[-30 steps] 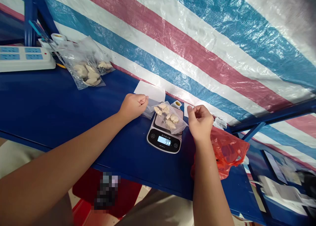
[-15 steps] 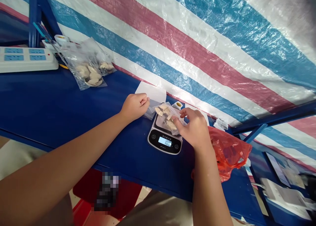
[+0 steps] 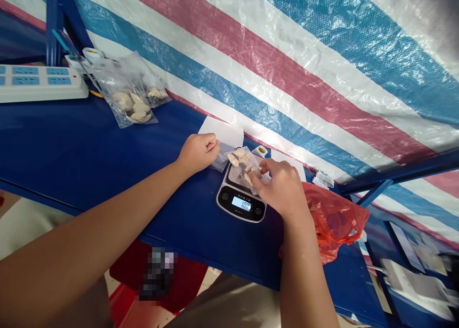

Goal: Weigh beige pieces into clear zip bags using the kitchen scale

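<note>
A small kitchen scale (image 3: 241, 205) with a lit display stands on the blue table, its digits looking like 10.0. On its plate lies a clear plastic bag (image 3: 243, 161) of pale, flat, slice-like pieces. My right hand (image 3: 281, 182) has its thumb and fingers closed on the right edge of this bag. My left hand (image 3: 199, 152) is curled into a fist left of the scale, with nothing visible in it. Beside that fist are flat clear bags (image 3: 219, 162) and a white paper sheet (image 3: 224, 131).
More clear bags of pale pieces (image 3: 134, 107) lie at the back left by a white power strip (image 3: 43, 83). A red plastic bag (image 3: 332, 220) sits right of my right forearm. A small white roll (image 3: 260, 150) stands behind the scale. Striped sheeting (image 3: 251, 55) hangs behind the table.
My right thumb and fingers have drawn closer together on the bag, which stays on the scale. My left fist keeps its place. The view has shifted slightly.
</note>
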Demonstrator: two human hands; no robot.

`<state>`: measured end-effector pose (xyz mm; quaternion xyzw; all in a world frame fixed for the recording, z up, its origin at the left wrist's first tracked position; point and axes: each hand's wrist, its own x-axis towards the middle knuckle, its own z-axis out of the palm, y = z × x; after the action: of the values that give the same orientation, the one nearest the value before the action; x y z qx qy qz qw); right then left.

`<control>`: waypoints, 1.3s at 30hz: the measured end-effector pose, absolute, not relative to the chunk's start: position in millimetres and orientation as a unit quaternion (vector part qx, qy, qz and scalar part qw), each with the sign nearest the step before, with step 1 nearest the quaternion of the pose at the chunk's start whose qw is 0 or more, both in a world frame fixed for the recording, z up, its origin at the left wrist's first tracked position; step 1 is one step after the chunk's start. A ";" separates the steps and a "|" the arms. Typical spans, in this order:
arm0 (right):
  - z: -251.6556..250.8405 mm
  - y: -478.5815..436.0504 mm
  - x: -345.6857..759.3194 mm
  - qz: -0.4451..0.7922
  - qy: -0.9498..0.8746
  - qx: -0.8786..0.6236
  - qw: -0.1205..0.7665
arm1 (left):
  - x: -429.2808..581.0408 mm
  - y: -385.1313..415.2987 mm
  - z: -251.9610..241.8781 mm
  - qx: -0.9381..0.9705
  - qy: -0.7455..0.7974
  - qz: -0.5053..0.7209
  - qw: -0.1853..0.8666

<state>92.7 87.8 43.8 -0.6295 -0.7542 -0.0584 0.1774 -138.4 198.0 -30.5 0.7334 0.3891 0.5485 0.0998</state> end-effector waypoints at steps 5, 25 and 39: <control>43.6 88.5 93.3 -0.037 -0.747 -0.637 0.187 | -138.6 198.7 -31.6 0.734 0.390 0.545 0.106; 40.9 94.7 97.0 0.147 -0.718 -0.615 0.291 | -139.1 198.5 -31.0 0.737 0.395 0.534 0.126; 54.6 96.2 139.5 0.329 -0.589 -0.568 0.471 | -138.7 197.8 -30.5 0.736 0.398 0.531 0.136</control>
<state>139.5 96.2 54.6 -0.5683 -0.5893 0.3285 0.4710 -138.7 197.8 -30.5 0.7357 0.3980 0.5310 0.1356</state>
